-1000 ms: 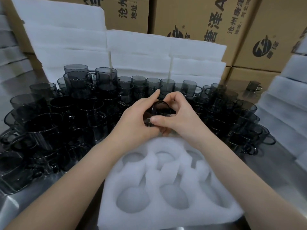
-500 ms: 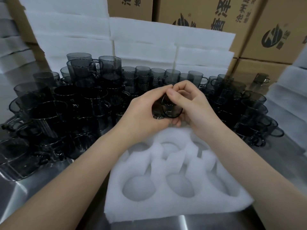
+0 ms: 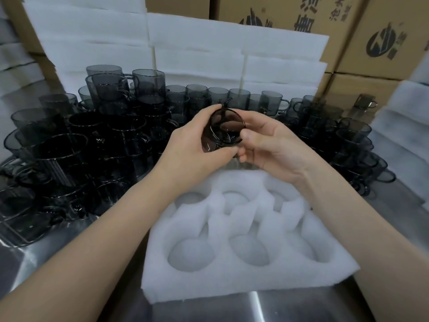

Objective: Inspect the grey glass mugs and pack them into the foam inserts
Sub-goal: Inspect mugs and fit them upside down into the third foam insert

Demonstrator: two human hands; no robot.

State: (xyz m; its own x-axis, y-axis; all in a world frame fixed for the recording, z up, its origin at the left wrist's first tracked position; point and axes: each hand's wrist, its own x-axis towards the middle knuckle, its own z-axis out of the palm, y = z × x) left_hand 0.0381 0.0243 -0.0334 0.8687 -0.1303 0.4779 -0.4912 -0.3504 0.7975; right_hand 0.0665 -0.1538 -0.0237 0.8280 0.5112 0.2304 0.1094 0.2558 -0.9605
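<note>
Head view: my left hand (image 3: 192,145) and right hand (image 3: 271,145) both close around 1 grey glass mug (image 3: 224,129), fingers curled on its wall, thumbs near the rim. I hold it in the air above the far edge of the foam insert (image 3: 243,282), tipped on its side, mouth turned toward me, long axis running away from me. The insert's 6 pockets lie open below. More mugs (image 3: 104,135) crowd the steel table (image 3: 58,256) left, behind and right; foam sheets (image 3: 197,47) and cardboard boxes (image 3: 383,43) wall in the back.
</note>
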